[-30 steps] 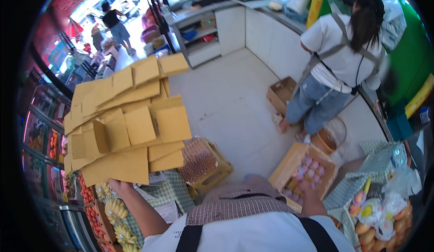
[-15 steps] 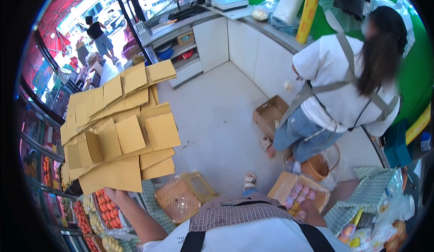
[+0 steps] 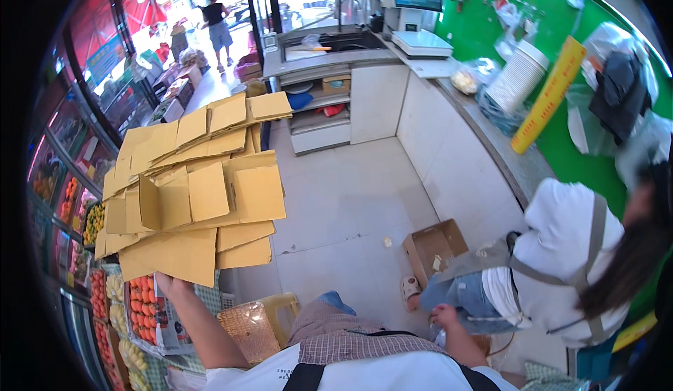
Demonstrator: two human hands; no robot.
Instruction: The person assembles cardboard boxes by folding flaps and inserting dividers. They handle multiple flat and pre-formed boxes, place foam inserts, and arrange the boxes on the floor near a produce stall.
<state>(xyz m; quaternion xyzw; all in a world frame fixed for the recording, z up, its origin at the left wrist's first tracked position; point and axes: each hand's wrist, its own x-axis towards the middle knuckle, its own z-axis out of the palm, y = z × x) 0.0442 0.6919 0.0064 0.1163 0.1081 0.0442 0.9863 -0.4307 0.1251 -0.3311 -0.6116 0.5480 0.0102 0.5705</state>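
A tall, uneven pile of yellow flattened cardboard boxes [image 3: 172, 258] rises at the left. My left hand [image 3: 173, 284] grips its near edge, the fingers hidden beneath the cardboard. In front of my body on the right, my right hand [image 3: 443, 317] is closed with curled fingers. Something pale and see-through shows just under it, but I cannot make out what, if anything, it grips. Close by that hand are the jeans of a person [image 3: 561, 265] in a white top and grey apron, bending at the right.
An open brown carton [image 3: 436, 247] stands on the floor beside the person. A wicker basket [image 3: 247, 324] and trays of orange fruit [image 3: 144, 309] lie near my left arm. Along the back runs a counter [image 3: 336, 57] with a scale [image 3: 422, 44]; a yellow tube [image 3: 549, 95] leans at the right.
My view has turned right and forward. My right hand has come away from the carton of pink items, toward the middle. The other person has bent lower; my left hand still holds the cardboard.
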